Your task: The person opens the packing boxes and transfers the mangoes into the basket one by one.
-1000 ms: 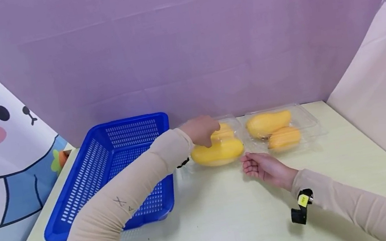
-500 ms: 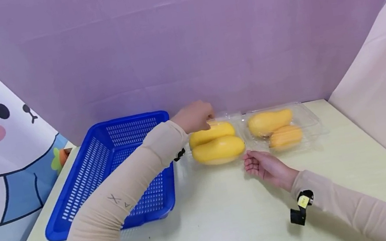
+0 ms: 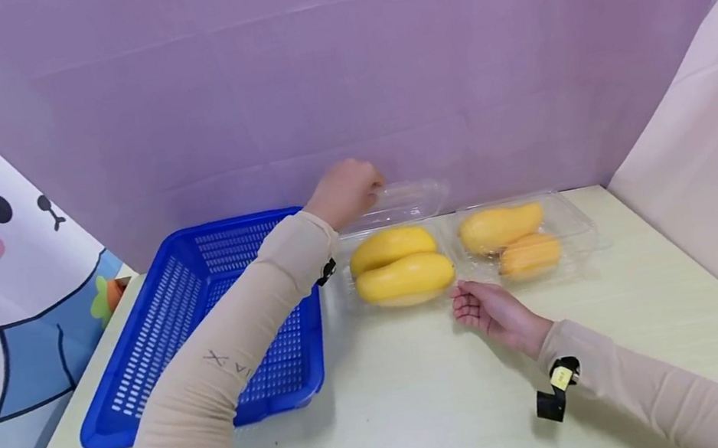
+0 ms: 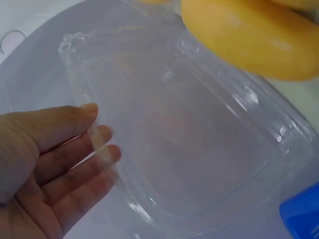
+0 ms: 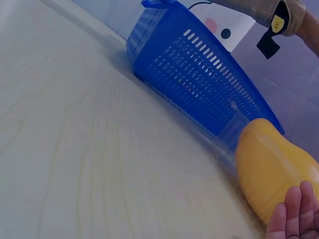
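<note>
My left hand [image 3: 347, 191] pinches the edge of a clear plastic lid [image 4: 184, 149] between thumb and fingers. The lid stands raised behind the left clear plastic box [image 3: 345, 288], whose base holds two yellow mangoes [image 3: 405, 277] lying side by side. At that box's front right corner is my right hand [image 3: 501, 315], thumb and forefinger pinching the rim, the other fingers curled in. The right wrist view shows its fingertips [image 5: 293, 209] in front of a mango [image 5: 269, 164].
A blue slotted basket [image 3: 313, 362] stands to the left, partly behind my left sleeve. Right of the open box is a second clear plastic box [image 3: 575, 223] with two mangoes [image 3: 502, 230] in it. A purple cloth [image 3: 335, 65] hangs along the table's back edge.
The left hand has lifted up and back from over the mangoes, swinging the lid away from them, so both now show fully. The right hand has stayed at the box's corner.
</note>
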Motion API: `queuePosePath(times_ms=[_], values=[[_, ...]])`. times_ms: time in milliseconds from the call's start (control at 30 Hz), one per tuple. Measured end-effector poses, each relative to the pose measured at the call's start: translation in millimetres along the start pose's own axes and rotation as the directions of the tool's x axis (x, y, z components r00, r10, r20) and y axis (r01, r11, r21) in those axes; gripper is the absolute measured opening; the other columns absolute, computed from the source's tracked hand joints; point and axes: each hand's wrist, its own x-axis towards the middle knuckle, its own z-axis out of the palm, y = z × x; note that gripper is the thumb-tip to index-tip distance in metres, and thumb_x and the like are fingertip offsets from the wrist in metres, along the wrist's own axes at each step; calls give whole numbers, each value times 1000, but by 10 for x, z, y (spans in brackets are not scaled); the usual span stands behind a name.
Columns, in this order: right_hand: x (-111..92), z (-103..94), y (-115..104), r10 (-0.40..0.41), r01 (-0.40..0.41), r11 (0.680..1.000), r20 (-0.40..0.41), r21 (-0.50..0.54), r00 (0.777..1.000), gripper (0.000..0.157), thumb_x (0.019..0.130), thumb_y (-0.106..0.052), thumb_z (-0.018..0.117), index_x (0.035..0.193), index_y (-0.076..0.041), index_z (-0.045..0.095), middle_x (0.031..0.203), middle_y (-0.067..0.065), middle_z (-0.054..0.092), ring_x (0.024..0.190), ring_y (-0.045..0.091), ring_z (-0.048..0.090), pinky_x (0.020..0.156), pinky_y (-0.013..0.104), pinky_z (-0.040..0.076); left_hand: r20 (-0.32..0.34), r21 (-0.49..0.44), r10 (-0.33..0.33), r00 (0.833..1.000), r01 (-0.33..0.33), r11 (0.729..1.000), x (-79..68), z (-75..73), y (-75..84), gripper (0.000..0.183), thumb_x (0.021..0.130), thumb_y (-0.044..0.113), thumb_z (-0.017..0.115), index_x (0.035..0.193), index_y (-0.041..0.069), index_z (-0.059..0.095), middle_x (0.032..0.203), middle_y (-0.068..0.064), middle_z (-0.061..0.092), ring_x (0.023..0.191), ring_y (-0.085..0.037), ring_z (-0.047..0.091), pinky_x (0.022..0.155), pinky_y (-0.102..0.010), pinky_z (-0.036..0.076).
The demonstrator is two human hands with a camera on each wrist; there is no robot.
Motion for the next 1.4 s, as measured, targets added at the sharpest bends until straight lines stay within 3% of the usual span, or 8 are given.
queuePosePath(times_ms=[33, 100, 333, 467, 1067, 1400], values=[[0, 0, 3, 0, 0, 1000, 1, 1, 1000, 35, 103, -15, 34, 85, -8, 64, 75, -1, 62, 69, 7, 59, 69, 18, 52, -14, 10, -5, 1000, 5, 1000, 11, -5, -13, 25, 89, 7, 62, 113, 7, 69, 113, -7, 67, 102, -20, 63, 89, -30, 50], [-1, 0, 8, 0, 0, 1000, 2, 3, 1000, 35, 103, -15, 34, 84, -8, 64, 75, -1, 62, 68, 7, 59, 69, 18, 52, -38, 33, -7, 999, 8, 999, 33, -15, -36, 25, 90, 6, 60, 114, 7, 69, 114, -8, 67, 105, -22, 62, 90, -31, 50], [-12, -6, 15, 0, 0, 1000, -8, 10, 1000, 35, 103, -15, 34, 84, -7, 63, 74, -1, 62, 67, 7, 59, 68, 18, 52, -136, 70, -15, 991, 25, 997, 180, -19, -85, 27, 87, -1, 55, 105, 8, 73, 105, -8, 70, 94, -23, 65, 83, -34, 53], [-18, -2, 15, -3, 3, 1000, -5, 7, 1000, 35, 103, -15, 35, 84, -7, 63, 75, -1, 62, 68, 7, 59, 68, 18, 52, -167, 108, -16, 986, 35, 993, 279, -30, -123, 30, 83, -4, 55, 103, 8, 74, 105, -8, 70, 96, -26, 65, 85, -36, 52], [-10, 8, 26, -5, 5, 1000, -15, -6, 1000, 33, 102, -15, 36, 85, -7, 63, 75, 0, 61, 68, 7, 59, 68, 18, 52, -156, 94, -65, 986, 81, 992, 565, 5, -333, 30, 83, -2, 53, 103, 8, 73, 107, -8, 69, 100, -27, 63, 89, -38, 49], [2, 8, 18, -13, 13, 1000, -23, -23, 1000, 32, 102, -16, 36, 86, -7, 62, 76, 0, 61, 68, 7, 58, 68, 18, 52, -201, 55, -126, 971, 140, 989, 675, 26, -421, 26, 82, 0, 54, 97, 9, 75, 103, -6, 70, 96, -26, 63, 86, -37, 50]])
